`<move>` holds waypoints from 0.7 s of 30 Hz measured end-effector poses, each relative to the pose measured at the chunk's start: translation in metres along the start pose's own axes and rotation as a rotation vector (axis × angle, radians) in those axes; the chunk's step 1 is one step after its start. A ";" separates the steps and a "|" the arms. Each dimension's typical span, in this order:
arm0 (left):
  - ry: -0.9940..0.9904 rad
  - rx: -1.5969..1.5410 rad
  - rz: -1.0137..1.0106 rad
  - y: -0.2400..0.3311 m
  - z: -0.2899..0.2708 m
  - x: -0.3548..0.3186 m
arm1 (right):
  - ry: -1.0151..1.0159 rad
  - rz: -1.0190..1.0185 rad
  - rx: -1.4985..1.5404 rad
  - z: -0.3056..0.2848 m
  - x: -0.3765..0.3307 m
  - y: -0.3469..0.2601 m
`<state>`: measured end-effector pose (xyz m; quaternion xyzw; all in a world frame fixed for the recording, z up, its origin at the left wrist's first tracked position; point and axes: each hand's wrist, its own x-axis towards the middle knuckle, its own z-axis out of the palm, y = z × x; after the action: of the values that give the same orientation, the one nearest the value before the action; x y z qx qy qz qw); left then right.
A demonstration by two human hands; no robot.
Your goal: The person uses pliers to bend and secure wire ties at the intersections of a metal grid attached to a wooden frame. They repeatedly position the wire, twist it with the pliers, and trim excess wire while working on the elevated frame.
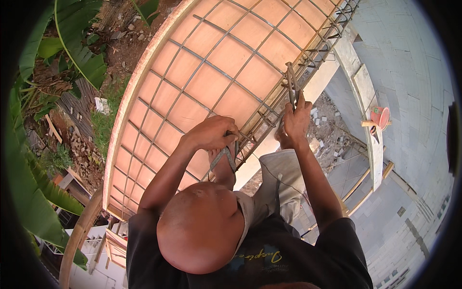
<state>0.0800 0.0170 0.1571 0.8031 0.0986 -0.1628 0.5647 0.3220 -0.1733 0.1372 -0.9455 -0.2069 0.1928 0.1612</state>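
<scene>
The right hand [297, 121] has its grip closed around the handles of the pincers [290, 82], whose head points away from the person, over the bars along the panel's inner edge. The left hand [211, 131] is bent at the wrist with its fingers curled in; whether its grip pinches anything thin cannot be told. It hangs above a foot [223, 171], near the same edge.

Beneath and ahead of the hands lies the grid [204, 59] of crossed steel bars, over the pinkish panel [250, 41]. A curved rim [121, 108] bounds the panel on the left; the narrow cage [260, 121] of bars follows its other side, between the hands and beyond.

Farther right are rubble [328, 114], a pale plank [375, 159] with a red bucket [380, 116] by it, and the grey wall [414, 62]. Broad green leaves [36, 192] fill the far left.
</scene>
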 end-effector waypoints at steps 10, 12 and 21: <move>0.154 -0.195 0.006 -0.008 -0.015 -0.001 | -0.048 -0.582 -0.155 -0.013 0.011 -0.054; 0.234 -0.282 -0.014 -0.011 -0.011 0.011 | -0.517 -0.430 0.158 -0.024 -0.011 -0.073; 0.808 -0.146 -0.126 -0.060 -0.016 0.055 | -0.440 -0.295 -0.034 -0.030 0.023 -0.073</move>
<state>0.1128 0.0509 0.0887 0.7527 0.3723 0.1386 0.5250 0.3305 -0.1062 0.1851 -0.8431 -0.3759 0.3645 0.1227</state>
